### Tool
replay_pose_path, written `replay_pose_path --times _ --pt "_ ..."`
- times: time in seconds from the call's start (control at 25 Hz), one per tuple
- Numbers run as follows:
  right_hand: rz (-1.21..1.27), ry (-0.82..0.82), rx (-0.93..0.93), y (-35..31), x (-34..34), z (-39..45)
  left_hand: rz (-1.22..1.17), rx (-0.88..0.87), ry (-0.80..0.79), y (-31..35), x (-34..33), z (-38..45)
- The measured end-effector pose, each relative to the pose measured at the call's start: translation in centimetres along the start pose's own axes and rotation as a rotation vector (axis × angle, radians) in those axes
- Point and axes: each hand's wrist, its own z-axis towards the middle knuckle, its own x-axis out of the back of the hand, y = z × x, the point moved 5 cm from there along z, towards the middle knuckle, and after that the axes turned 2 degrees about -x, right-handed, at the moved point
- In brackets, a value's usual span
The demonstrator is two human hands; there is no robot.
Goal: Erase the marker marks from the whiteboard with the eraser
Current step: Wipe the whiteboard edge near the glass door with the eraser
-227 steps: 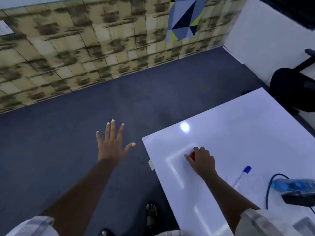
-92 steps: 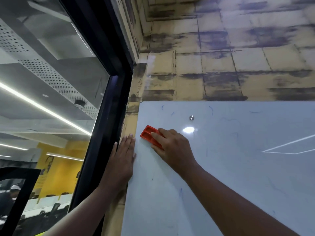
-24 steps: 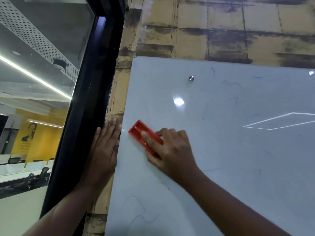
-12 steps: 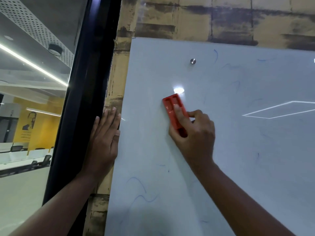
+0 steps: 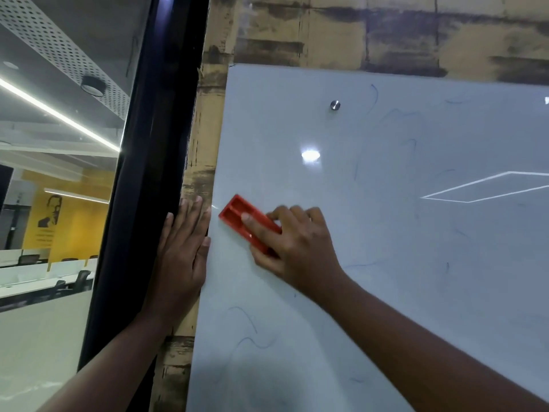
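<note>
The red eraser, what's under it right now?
The eraser lies against the whiteboard, gripped by the right hand. Whether marks remain beneath it cannot be seen; eraser and fingers cover that patch.

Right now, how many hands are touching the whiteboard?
2. The right hand presses the red eraser against the whiteboard near its left edge; the left hand lies flat along that edge, partly on the wall beside it.
</note>
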Motion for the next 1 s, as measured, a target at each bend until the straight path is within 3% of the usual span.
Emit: replay_pose_path --times 0.16,0.28,0.36,0.52,0.68,0.8,1.0 --pt "-0.134 0.086 -0.207 6.2 -0.2 6.9 0.003 -0.008 0.003 -0.1 0.0 0.2" --pt "-0.147 0.137 -0.362 6.9 -0.3 7.8 0.004 -0.002 -0.017 0.0 0.0 0.0" --pt "-0.063 0.133 -0.274 3.9 -0.5 5.7 0.011 -0.002 -0.030 0.0 0.0 -0.2" --pt "0.061 -0.036 -0.019 -2.2 0.0 -1.9 0.025 0.005 -0.045 0.1 0.1 -1.2" --pt "0.013 -0.033 0.006 -1.4 1.4 -5.1 0.036 0.012 -0.041 -0.1 -0.2 -2.2" --pt "-0.073 0.059 -0.153 3.4 3.6 -4.8 0.037 0.008 -0.030 -0.1 -0.2 -3.0" --pt "-0.202 0.091 -0.570 9.7 5.8 -6.3 0.048 0.002 -0.024 0.5 -0.1 -5.0"
